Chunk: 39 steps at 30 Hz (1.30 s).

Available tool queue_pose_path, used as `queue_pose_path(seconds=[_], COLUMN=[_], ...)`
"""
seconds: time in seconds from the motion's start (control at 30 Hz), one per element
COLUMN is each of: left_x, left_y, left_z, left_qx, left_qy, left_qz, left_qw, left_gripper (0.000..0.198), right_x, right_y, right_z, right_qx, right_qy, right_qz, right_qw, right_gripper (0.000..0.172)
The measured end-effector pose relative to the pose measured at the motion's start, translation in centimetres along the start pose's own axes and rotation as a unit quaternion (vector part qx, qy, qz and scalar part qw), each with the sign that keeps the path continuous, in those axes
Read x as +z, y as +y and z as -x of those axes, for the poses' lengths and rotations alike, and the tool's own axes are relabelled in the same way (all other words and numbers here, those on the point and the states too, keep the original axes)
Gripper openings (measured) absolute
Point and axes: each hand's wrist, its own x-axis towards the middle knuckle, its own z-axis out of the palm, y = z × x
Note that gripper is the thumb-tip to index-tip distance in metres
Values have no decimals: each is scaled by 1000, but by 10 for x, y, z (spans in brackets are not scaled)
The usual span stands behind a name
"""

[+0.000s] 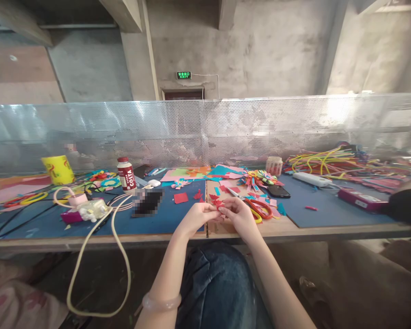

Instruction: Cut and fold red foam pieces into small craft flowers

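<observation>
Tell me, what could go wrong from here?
The small folded red paper piece, pinched between the left hand and right hand, might tear or crease. The scissors with orange-red handles, lying beside the right hand, could get bumped. The looped cream cable hanging below the wooden table edge might get snagged.

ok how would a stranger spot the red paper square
On the blue tabletop, look beyond and left of the left hand. The red paper square lies there; unlike the spiky red piece to its right, it looks flat and four-sided.

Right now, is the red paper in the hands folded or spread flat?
Folded: the red paper shows several pointed tips between the left hand and right hand.
</observation>
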Motion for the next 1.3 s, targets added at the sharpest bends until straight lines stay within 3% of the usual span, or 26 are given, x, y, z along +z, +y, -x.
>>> queue_pose_path(seconds=[0.27, 0.97, 1.3], left_x=[0, 0, 2], left_y=[0, 1, 2], left_z=[2, 4, 4], left_qx=[6, -10, -12], left_qy=[-22, -2, -5], left_qz=[-5, -22, -38], left_qw=[1000, 1000, 999], left_gripper=[19, 26, 24], right_x=[-1, -1, -2], right_y=[-2, -5, -3], right_z=[0, 0, 0], right_qx=[5, 30, 17], right_qy=[21, 16, -20], right_qz=[-2, -24, -39], right_qw=[1000, 999, 999], right_gripper=[33, 38, 57])
